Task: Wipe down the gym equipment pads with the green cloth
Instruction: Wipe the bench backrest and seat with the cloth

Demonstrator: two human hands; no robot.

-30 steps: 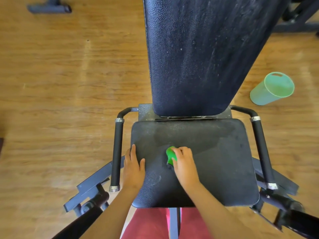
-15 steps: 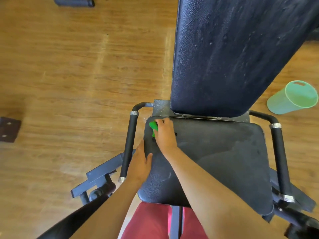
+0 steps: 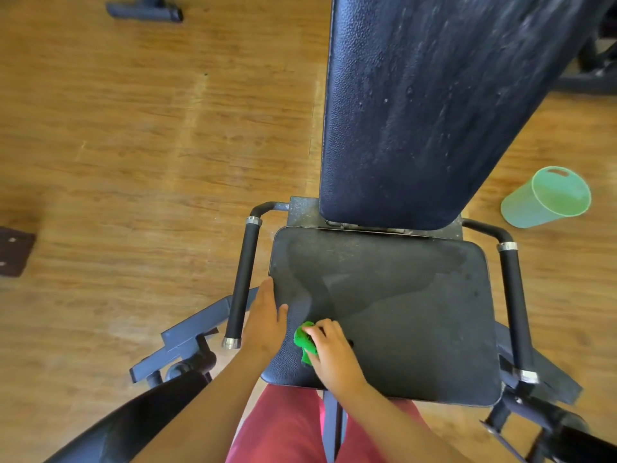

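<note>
While the right hand point(image 3: 329, 354) bears down on the seat pad point(image 3: 400, 312), its fingers point(image 3: 322, 330) are curled close together over the bunched green cloth point(image 3: 303, 342), clamping it against the black vinyl near the pad's front left corner. Only the left part of the cloth shows past the knuckles. The right forearm reaches in from the lower edge of the view, angled up and to the left, with the back of the hand facing the camera.

The left hand point(image 3: 263, 324) lies flat just beside the cloth, fingers straight and held together, thumb spread to the right, resting on the left edge of the seat pad and gripping nothing. It sits between the cloth and the black left handle point(image 3: 243, 285).

Streaks and a darker patch mark the seat pad. Behind it rises the tall back pad point(image 3: 434, 111). A pale green cup point(image 3: 547, 198) stands on the wooden floor point(image 3: 133, 162) to the right.
</note>
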